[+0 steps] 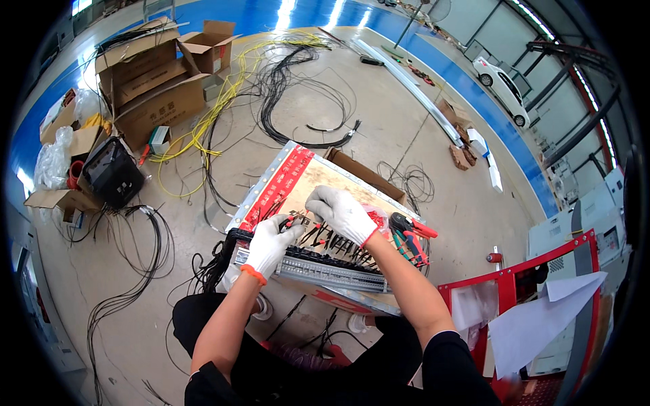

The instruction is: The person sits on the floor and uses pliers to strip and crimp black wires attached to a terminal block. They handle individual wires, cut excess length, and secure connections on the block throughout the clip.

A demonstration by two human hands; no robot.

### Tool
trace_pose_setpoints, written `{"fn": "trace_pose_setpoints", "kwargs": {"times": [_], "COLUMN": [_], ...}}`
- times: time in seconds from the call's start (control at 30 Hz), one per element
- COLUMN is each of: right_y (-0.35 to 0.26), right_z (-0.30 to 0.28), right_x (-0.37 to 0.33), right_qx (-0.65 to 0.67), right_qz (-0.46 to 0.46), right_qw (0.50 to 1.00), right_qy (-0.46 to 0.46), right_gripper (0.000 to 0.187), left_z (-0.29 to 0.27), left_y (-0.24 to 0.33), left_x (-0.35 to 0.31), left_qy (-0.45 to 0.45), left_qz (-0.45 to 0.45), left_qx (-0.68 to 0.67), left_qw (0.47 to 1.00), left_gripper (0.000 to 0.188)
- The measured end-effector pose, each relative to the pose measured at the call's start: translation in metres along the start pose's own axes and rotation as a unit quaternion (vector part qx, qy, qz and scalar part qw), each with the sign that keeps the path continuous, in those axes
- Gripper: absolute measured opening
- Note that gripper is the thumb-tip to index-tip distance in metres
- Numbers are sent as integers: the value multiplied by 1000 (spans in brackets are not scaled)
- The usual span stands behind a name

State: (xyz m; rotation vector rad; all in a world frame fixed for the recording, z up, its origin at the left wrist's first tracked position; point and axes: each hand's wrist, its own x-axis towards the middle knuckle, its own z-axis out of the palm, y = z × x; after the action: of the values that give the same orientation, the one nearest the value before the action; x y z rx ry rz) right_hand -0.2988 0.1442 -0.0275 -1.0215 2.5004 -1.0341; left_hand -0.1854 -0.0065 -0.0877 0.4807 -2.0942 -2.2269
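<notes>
Head view: we see our left hand [271, 240], in a white knit glove with an orange cuff, pinching a small red-and-black wire end [289, 222] above a tan, red-banded work surface [325, 172]. Our right hand [344, 215], white-gloved with a red cuff, has its fingers curled close by; we cannot tell whether they grip anything. We judge the piece very light, its lead bendy but springy, the tip firm and easily fumbled through knit fabric. We would hold it just behind the red part, sparing the tip.
</notes>
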Motion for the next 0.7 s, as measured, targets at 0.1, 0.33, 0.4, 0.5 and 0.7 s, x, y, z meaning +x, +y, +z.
{"fn": "trace_pose_setpoints", "kwargs": {"times": [0.1, 0.33, 0.4, 0.5, 0.7], "right_y": [3, 7, 4, 0, -4], "right_z": [3, 4, 1, -2, -3], "right_x": [0, 1, 0, 1, 2], "right_qx": [-16, -15, -34, -65, -79], "right_qz": [-9, 5, -23, -56, -58], "right_qw": [1000, 1000, 999, 996, 994], "right_qy": [22, 14, 0, -28, -54], "right_gripper": [21, 21, 20, 19, 20], "left_z": [0, -2, -3, -2, 0], "left_y": [1, 0, 3, 8, 4], "left_x": [1, 0, -1, -4, -2], "left_qy": [7, 9, 8, 5, 8], "left_qz": [4, 1, -1, -7, -2], "left_qx": [0, 23, 23, 12, -12], "left_qw": [1000, 1000, 1000, 1000, 1000], "left_gripper": [33, 32, 31, 31, 31]}}
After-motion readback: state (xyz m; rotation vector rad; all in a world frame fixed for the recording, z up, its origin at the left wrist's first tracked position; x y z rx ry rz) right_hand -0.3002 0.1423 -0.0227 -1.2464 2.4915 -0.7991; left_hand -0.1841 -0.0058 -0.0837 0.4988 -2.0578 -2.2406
